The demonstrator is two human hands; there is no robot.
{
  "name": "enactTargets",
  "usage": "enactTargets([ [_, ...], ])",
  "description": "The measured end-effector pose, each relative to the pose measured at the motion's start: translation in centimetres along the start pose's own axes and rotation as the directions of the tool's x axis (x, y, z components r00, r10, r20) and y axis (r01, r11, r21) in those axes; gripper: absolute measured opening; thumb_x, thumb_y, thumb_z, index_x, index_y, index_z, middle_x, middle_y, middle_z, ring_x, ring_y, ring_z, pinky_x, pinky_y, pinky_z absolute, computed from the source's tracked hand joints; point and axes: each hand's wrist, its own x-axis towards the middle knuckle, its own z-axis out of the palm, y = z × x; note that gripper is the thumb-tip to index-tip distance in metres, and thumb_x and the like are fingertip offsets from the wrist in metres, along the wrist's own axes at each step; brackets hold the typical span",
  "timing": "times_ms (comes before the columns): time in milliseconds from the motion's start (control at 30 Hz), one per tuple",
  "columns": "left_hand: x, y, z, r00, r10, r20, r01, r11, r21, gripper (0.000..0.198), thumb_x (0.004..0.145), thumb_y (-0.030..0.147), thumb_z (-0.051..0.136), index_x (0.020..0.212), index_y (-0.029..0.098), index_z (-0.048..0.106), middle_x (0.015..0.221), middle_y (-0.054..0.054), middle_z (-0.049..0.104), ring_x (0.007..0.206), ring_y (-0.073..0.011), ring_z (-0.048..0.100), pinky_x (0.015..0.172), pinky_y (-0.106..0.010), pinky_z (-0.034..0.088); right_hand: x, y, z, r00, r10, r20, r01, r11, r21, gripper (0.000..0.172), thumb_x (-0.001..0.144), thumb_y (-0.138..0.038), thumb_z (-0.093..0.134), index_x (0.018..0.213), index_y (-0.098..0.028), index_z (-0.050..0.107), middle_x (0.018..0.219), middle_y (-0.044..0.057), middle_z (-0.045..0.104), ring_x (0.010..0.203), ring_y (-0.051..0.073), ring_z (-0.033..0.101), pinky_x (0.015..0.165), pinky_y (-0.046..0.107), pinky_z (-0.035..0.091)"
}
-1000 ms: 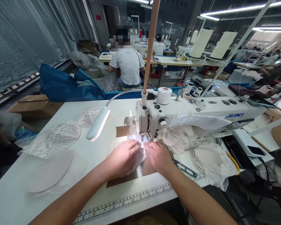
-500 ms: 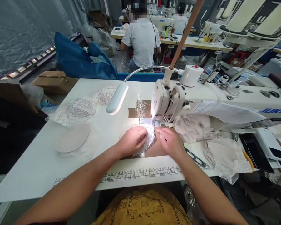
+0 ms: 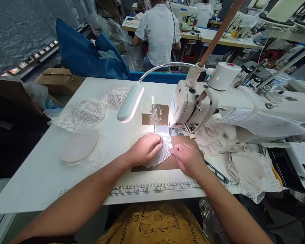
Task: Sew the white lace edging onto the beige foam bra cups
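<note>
A white lace bra cup [image 3: 164, 154] lies under the needle area of the white sewing machine [image 3: 185, 105], lit by its lamp. My left hand [image 3: 146, 148] rests on the cup's left side, fingers curled and closed on the lace. At the right edge of the cup, my right hand [image 3: 186, 157] pinches the border between thumb and fingers. The fingertips of both hands are partly hidden. Beneath the cup, brown tape [image 3: 171, 164] covers part of the table.
Lace cups [image 3: 88, 113] and a smooth beige oval pad [image 3: 80, 145] lie to the left. Beige fabric pieces [image 3: 251, 166] are heaped on the right, near dark thread snips [image 3: 217, 172]. A lamp [image 3: 130, 101] overhangs the table. Another person [image 3: 159, 32] sits ahead.
My right hand has moved in to the cup's edge, and the lace now lies flatter and more exposed between my hands. The view has shifted slightly left and down.
</note>
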Motion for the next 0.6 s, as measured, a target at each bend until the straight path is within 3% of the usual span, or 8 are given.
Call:
enactTargets([
  [100, -0.2, -0.1, 0.3, 0.99, 0.127, 0.053, -0.131, 0.988, 0.077, 0.015, 0.091, 0.021, 0.046, 0.093, 0.016, 0.06, 0.093, -0.007, 0.063, 0.087, -0.0199, 0.056, 0.079, -0.033, 0.044, -0.6, -0.3, -0.3, 0.999, 0.012, 0.036, -0.011, 1.0, -0.014, 0.026, 0.08, -0.002, 0.047, 0.089, -0.02, 0.065, 0.082, 0.003, 0.057, 0.072, 0.015, 0.042, 0.064, 0.027, 0.03],
  [233, -0.3, -0.1, 0.9, 0.963, 0.25, 0.102, -0.267, 0.939, 0.218, 0.024, 0.091, 0.015, 0.046, 0.106, 0.017, 0.065, 0.099, -0.009, 0.064, 0.088, -0.0211, 0.055, 0.077, -0.035, 0.042, -1.3, -0.6, -0.2, 0.998, 0.047, 0.034, -0.047, 0.999, 0.003, 0.032, 0.08, -0.002, 0.047, 0.1, -0.021, 0.065, 0.092, 0.004, 0.059, 0.076, 0.017, 0.044, 0.066, 0.027, 0.031],
  [600, -0.6, 0.2, 1.3, 0.953, 0.255, 0.166, -0.297, 0.896, 0.329, 0.032, 0.096, 0.017, 0.041, 0.121, 0.022, 0.061, 0.083, -0.006, 0.057, 0.076, -0.0183, 0.047, 0.073, -0.034, 0.036, -1.8, -0.5, 0.3, 0.998, 0.056, -0.01, -0.055, 0.997, 0.054, 0.038, 0.081, -0.001, 0.045, 0.107, -0.02, 0.065, 0.097, 0.007, 0.061, 0.081, 0.019, 0.048, 0.069, 0.028, 0.036],
])
